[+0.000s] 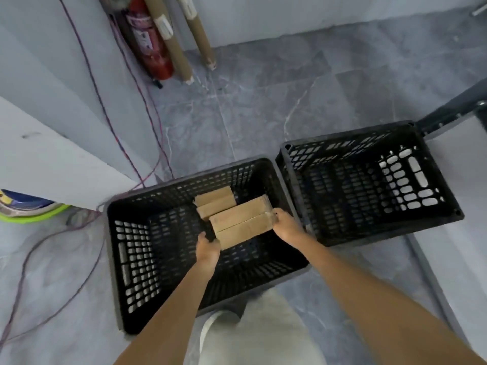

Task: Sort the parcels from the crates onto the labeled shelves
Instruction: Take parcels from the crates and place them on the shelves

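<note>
A black plastic crate (pixel 137 259) stands on the floor in front of me. Inside it, a larger brown cardboard parcel (pixel 242 222) lies at a slant. My left hand (pixel 208 250) grips its near left end and my right hand (pixel 286 225) grips its far right end. Behind it, a smaller cardboard parcel (pixel 214 202) lies in the crate, touching the larger one. A second black crate (pixel 369 180) stands to the right with nothing visible inside it.
A red fire extinguisher (pixel 150 40) and two cardboard tubes (pixel 179 43) lean in the far corner. Purple cables (pixel 87 225) trail over the grey marble floor at left. A white panel (pixel 52 164) juts in from the left, and a grey metal frame (pixel 453 106) lies at right.
</note>
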A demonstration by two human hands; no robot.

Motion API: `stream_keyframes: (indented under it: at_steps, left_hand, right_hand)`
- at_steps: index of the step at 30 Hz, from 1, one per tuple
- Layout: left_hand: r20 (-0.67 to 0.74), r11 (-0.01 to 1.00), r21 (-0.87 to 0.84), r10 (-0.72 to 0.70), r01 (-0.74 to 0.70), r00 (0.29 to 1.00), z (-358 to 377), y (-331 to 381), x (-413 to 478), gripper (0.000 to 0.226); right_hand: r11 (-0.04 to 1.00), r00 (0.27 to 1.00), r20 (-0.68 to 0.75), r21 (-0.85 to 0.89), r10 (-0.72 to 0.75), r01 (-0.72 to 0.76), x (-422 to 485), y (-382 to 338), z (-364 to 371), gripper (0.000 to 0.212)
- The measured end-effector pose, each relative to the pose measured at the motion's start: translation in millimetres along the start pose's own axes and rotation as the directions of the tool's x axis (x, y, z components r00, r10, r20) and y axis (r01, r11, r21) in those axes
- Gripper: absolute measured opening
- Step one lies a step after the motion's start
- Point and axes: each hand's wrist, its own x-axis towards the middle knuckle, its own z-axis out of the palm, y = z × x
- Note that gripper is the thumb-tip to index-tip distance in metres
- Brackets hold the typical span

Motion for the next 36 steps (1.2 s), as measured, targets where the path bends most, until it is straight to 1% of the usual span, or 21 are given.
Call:
stream_keyframes:
  at_steps: [2, 3, 4, 6, 7, 9, 11, 13, 15, 17, 20, 24, 28, 29, 32, 34, 36]
  left_hand:
    - [0.066, 1.000, -0.026, 0.019, -0.017, 0.998, 22, -13, 37, 0.055]
    - [0.096, 0.998, -0.044, 0.043, -0.039, 0.995, 31, -17, 51, 0.053]
    - [0.112, 0.996, -0.066, 0.059, -0.052, 0.992, 39, -19, 63, 0.053]
    - [0.097, 0.991, -0.129, 0.054, -0.042, 0.994, 50, -21, 75, 0.056]
    - [0.071, 0.986, -0.160, 0.053, -0.041, 0.996, 52, -22, 76, 0.055]
    - [0.031, 0.983, -0.174, 0.064, -0.057, 0.998, 49, -24, 72, 0.050]
    - [0.023, 0.983, -0.174, 0.068, -0.063, 0.997, 38, -24, 57, 0.047]
    - [0.006, 0.981, -0.177, 0.077, -0.075, 0.997, 23, -20, 33, 0.044]
    - [-0.019, 0.978, -0.183, 0.100, -0.102, 0.995, 4, -9, 0, 0.043]
    - [-0.047, 0.964, -0.213, 0.153, -0.159, 0.987, -17, 8, -40, 0.040]
    - [-0.091, 0.926, -0.259, 0.259, -0.273, 0.962, -52, 53, -120, 0.033]
    - [-0.118, 0.863, -0.304, 0.386, -0.403, 0.915, -93, 139, -241, 0.038]
    - [-0.136, 0.746, -0.350, 0.558, -0.567, 0.819, -125, 239, -378, 0.036]
    - [-0.145, 0.697, -0.371, 0.609, -0.614, 0.780, -133, 262, -414, 0.035]
    - [-0.122, 0.564, -0.422, 0.740, -0.710, 0.661, -152, 320, -515, 0.033]
    - [-0.128, 0.488, -0.434, 0.798, -0.757, 0.588, -158, 346, -572, 0.034]
    - [-0.098, 0.405, -0.448, 0.864, -0.797, 0.494, -157, 365, -625, 0.033]
  right_hand:
    - [0.999, 0.998, -0.040, -0.021, 0.039, -0.039, 32, 12, 22, 0.035]
    - [0.997, 0.997, -0.064, -0.057, 0.047, -0.050, 41, 13, 31, 0.038]
    - [0.992, 0.995, -0.086, -0.113, 0.041, -0.050, 48, 14, 41, 0.044]
    - [0.981, 0.987, -0.158, -0.188, 0.025, -0.055, 53, 12, 58, 0.064]
    - [0.981, 0.981, -0.192, -0.180, 0.041, -0.076, 51, 12, 64, 0.069]
    - [0.987, 0.973, -0.225, -0.133, 0.059, -0.090, 49, 15, 71, 0.071]
    - [0.993, 0.969, -0.232, -0.059, 0.085, -0.101, 40, 16, 66, 0.067]
    - [0.995, 0.967, -0.243, -0.032, 0.083, -0.094, 23, 12, 54, 0.062]
    - [0.999, 0.972, -0.234, -0.028, 0.019, -0.026, -8, -1, 32, 0.056]
    - [0.998, 0.969, -0.241, -0.005, -0.055, 0.055, -46, -20, -1, 0.052]
    - [0.983, 0.940, -0.322, 0.100, -0.117, 0.157, -115, -54, -65, 0.047]
    - [0.911, 0.850, -0.497, 0.249, -0.172, 0.329, -230, -110, -174, 0.046]
    - [0.737, 0.750, -0.635, 0.414, -0.188, 0.535, -363, -160, -291, 0.039]
    - [0.706, 0.718, -0.668, 0.411, -0.197, 0.577, -394, -168, -318, 0.036]
    - [0.632, 0.584, -0.774, 0.329, -0.247, 0.702, -479, -185, -391, 0.031]
    - [0.564, 0.508, -0.830, 0.311, -0.231, 0.765, -534, -188, -427, 0.030]
    - [0.494, 0.425, -0.885, 0.288, -0.191, 0.820, -587, -187, -457, 0.028]
